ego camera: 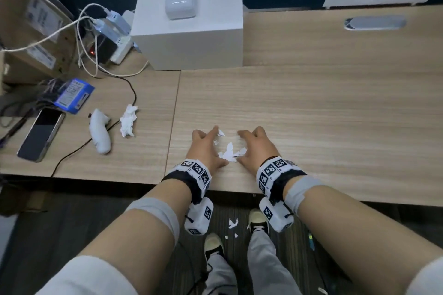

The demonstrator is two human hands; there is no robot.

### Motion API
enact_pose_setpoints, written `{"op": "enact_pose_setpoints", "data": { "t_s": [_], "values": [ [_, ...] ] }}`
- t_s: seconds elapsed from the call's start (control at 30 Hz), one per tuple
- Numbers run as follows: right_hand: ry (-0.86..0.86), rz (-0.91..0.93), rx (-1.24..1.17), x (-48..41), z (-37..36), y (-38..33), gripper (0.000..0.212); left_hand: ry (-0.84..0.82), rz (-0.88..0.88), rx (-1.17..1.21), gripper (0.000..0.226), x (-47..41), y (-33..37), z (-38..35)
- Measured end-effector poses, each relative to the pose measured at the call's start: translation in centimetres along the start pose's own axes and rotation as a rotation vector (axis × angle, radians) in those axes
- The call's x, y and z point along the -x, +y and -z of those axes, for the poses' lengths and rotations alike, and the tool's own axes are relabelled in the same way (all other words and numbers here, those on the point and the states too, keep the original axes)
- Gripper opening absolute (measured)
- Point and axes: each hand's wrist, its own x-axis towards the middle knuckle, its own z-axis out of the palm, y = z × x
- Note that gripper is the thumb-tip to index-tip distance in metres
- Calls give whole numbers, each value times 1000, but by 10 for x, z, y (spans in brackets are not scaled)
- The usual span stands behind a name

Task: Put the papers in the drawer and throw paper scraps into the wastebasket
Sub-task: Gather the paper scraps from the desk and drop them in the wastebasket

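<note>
Paper scraps [229,151] lie between the spread left hand [206,148] and right hand [257,147], both resting on the desk [311,115].

tabletop [311,108] light wood grain; paper scraps [229,152] white; wrist bands [197,171] white with black square-code markers; box [189,19] white; phone [40,134] black; pack [73,94] blue; trousers [263,261] grey; floor [60,218] dark
</note>
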Motion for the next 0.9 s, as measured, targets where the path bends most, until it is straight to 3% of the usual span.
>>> {"op": "enact_pose_setpoints", "data": {
  "t_s": [0.23,0.4,0.53,0.9],
  "values": [
    [83,22,-2,12,-26,13,26,68,-103,100,51,6,-16,-28],
    [-9,24,-45,24,-45,13,40,68,-125,92,31,10,-33,-43],
    [-55,38,-53,27,-53,3,52,84,-118,90,30,13,-37,-47],
    [153,28,-45,41,-8,19,16,40,-164,57,34,36,21,-54]
  ]
}}
